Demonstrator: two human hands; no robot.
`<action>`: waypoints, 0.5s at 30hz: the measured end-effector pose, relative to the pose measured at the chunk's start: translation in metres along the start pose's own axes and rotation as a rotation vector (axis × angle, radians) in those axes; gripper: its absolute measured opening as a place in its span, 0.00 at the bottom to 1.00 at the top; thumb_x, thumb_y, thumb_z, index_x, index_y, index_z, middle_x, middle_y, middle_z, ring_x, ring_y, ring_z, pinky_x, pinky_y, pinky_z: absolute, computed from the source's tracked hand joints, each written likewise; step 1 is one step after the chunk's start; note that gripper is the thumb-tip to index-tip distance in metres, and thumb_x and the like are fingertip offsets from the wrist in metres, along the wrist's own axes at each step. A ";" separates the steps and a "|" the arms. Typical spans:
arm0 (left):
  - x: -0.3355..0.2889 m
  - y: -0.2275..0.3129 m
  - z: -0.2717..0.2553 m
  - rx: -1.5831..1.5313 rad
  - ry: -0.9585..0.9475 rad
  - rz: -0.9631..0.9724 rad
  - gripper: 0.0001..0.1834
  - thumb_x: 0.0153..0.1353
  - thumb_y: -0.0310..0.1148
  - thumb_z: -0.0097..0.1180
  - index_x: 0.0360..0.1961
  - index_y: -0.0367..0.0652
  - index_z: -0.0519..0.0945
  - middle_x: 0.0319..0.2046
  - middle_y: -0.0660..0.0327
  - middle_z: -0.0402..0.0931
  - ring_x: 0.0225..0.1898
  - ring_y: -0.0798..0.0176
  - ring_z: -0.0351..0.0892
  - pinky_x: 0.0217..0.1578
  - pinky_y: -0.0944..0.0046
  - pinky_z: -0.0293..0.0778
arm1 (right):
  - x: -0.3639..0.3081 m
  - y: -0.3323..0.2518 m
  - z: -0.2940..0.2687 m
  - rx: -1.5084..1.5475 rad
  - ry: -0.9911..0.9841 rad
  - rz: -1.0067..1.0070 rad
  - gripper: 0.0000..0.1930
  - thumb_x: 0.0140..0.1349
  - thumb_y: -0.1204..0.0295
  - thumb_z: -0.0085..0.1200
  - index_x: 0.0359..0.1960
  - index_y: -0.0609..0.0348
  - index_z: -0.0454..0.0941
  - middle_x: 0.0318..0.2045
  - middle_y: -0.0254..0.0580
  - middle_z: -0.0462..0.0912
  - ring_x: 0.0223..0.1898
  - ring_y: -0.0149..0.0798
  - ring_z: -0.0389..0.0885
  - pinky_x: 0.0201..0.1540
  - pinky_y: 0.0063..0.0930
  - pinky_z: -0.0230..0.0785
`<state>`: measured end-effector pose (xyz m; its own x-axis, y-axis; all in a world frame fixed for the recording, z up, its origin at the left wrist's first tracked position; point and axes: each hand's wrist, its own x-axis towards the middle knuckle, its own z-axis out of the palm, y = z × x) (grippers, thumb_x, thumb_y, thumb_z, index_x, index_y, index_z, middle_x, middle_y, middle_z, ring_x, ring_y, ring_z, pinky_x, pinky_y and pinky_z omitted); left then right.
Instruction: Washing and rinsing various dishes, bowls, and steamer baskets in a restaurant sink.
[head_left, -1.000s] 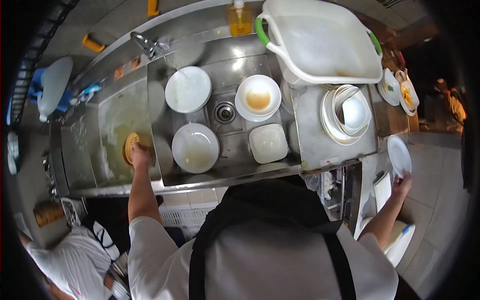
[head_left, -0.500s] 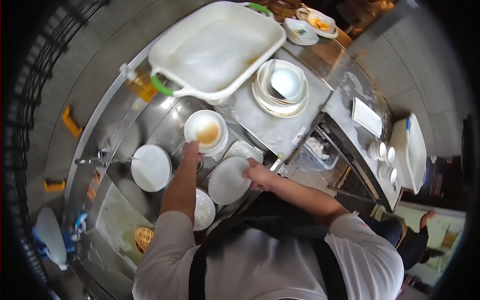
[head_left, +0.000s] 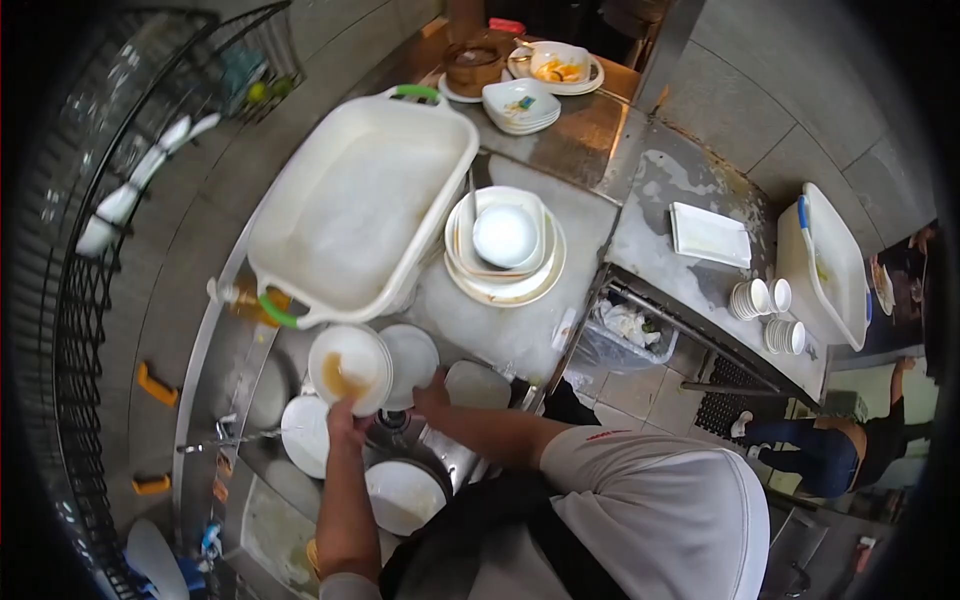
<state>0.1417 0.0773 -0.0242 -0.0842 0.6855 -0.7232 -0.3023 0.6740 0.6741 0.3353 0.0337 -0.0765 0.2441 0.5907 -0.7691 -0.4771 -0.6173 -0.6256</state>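
Both my hands are over the steel sink (head_left: 452, 450), each with a white dish. My left hand (head_left: 346, 425) has its fingers pinched on the near rim of a round bowl (head_left: 372, 352), with a brown stain inside it and a second rim showing just under it. My right hand (head_left: 432, 395) has its fingers pinched on the near edge of a white plate (head_left: 412, 360), just right of the bowl; whether the two touch I cannot tell. A squarish dish (head_left: 480, 385) lies just past my right hand, and a deeper white dish (head_left: 405, 500) sits between my forearms. Beyond, a large tub (head_left: 350, 215) with green handles stands near a dish stack (head_left: 505, 240) on the steel bench (head_left: 490, 345)
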 end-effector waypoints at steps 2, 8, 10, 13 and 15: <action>0.034 -0.027 0.056 -0.063 -0.175 -0.048 0.24 0.64 0.34 0.57 0.62 0.43 0.74 0.53 0.50 0.80 0.51 0.47 0.84 0.45 0.42 0.86 | 0.050 0.029 -0.049 -0.402 -0.104 -0.471 0.25 0.63 0.74 0.58 0.61 0.54 0.66 0.55 0.53 0.77 0.40 0.53 0.85 0.38 0.44 0.84; 0.056 -0.123 0.048 -0.373 -0.038 -0.015 0.23 0.67 0.38 0.55 0.60 0.42 0.75 0.53 0.49 0.80 0.52 0.46 0.84 0.49 0.42 0.84 | -0.112 -0.240 -0.234 -0.612 -0.513 -0.350 0.10 0.70 0.71 0.58 0.49 0.55 0.86 0.38 0.33 0.87 0.32 0.28 0.82 0.38 0.25 0.79; 0.047 -0.121 0.091 -0.354 0.087 -0.004 0.23 0.68 0.41 0.55 0.60 0.42 0.74 0.50 0.50 0.80 0.49 0.48 0.84 0.46 0.45 0.85 | -0.063 -0.346 -0.298 -0.687 0.021 -0.950 0.10 0.74 0.64 0.51 0.41 0.53 0.83 0.27 0.32 0.82 0.25 0.28 0.79 0.28 0.25 0.73; 0.021 -0.110 0.073 -0.248 0.160 -0.180 0.24 0.69 0.46 0.55 0.59 0.42 0.74 0.43 0.53 0.79 0.42 0.52 0.84 0.37 0.52 0.83 | 0.044 -0.516 -0.319 -0.212 0.116 -0.769 0.19 0.69 0.61 0.55 0.56 0.57 0.74 0.36 0.38 0.80 0.32 0.33 0.79 0.29 0.30 0.76; -0.017 -0.084 0.107 0.174 0.131 -0.382 0.24 0.69 0.50 0.56 0.54 0.42 0.74 0.31 0.60 0.73 0.32 0.61 0.78 0.28 0.62 0.75 | 0.108 -0.591 -0.325 -0.370 0.207 -0.543 0.21 0.67 0.63 0.56 0.59 0.58 0.74 0.43 0.41 0.83 0.37 0.39 0.82 0.35 0.37 0.80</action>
<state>0.2699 0.0383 -0.0520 -0.1207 0.3449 -0.9309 -0.1714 0.9164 0.3618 0.9182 0.2933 0.1674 0.5407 0.7780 -0.3199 0.0688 -0.4199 -0.9050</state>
